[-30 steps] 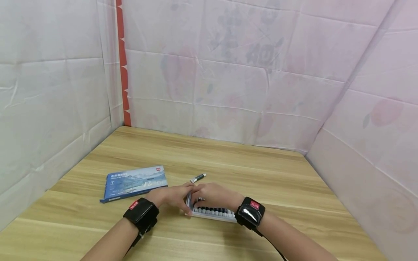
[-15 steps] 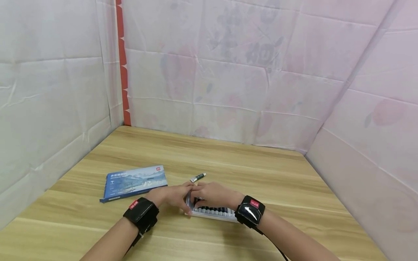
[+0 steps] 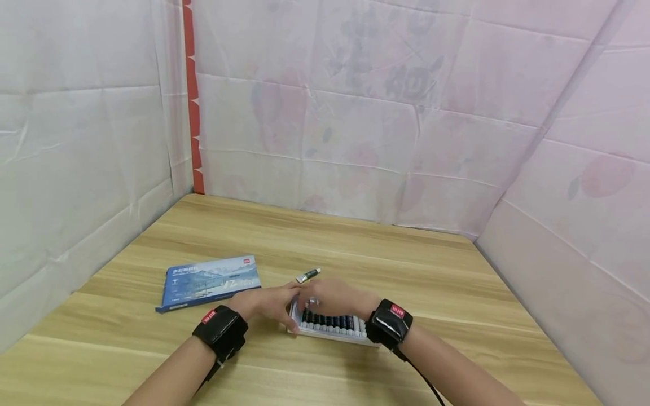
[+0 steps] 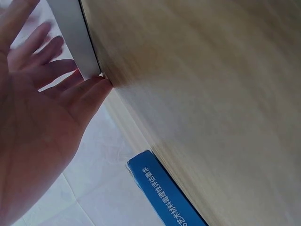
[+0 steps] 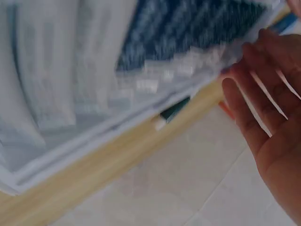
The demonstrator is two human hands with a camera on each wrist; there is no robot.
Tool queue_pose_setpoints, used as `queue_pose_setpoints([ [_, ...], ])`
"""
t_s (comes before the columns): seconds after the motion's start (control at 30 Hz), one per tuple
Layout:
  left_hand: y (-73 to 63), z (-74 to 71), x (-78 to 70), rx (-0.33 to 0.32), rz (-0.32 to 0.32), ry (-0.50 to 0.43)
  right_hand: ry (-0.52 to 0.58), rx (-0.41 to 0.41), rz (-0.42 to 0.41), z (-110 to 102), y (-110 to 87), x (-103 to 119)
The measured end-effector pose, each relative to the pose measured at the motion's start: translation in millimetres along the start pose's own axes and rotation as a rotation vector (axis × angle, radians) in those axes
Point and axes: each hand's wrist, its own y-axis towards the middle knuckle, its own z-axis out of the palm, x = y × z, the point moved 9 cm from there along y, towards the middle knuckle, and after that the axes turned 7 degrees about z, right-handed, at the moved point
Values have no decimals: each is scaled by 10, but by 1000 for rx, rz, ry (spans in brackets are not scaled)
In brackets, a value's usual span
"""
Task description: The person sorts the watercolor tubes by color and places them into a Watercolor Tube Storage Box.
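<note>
In the head view, a white tray (image 3: 335, 337) holds a row of paint tubes (image 3: 330, 321) with dark bodies and pale caps; paler tubes (image 5: 89, 52) fill its other end. My left hand (image 3: 271, 304) grips the tray's left end, thumb at the near edge and fingers at the far side. Over the tray's left part is my right hand (image 3: 332, 296), its fingers bent downward. Something small and silvery shows by its fingertips, but whether it is pinched is unclear. In the right wrist view the outer fingers (image 5: 249, 113) look fairly straight; thumb and index are out of sight.
Beyond the tray lies a loose dark green paint tube (image 3: 308, 275). A blue cardboard box (image 3: 210, 282) with a mountain picture lies to the left on the wooden table (image 3: 244, 231). Pale sheets (image 3: 325, 129) hang around the table's back and sides.
My right hand has risen slightly and its fingers have turned, uncovering more of the dark tubes. My left hand stays at the tray's end. The box and loose tube have not moved.
</note>
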Motion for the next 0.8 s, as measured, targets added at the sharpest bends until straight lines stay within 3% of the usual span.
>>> queue_pose_setpoints([
  [0.17,20,19,37,8,-43,38,7,-83,116,-203,122,-333],
  [0.3,28,29,72,13,-68,41,-3,-33,195,-162,207,-541],
  [0.47,31,43,78,13,-71,41,36,49,202,24,252,-652],
  [0.8,30,40,115,12,-98,73,-9,48,253,35,205,-770],
])
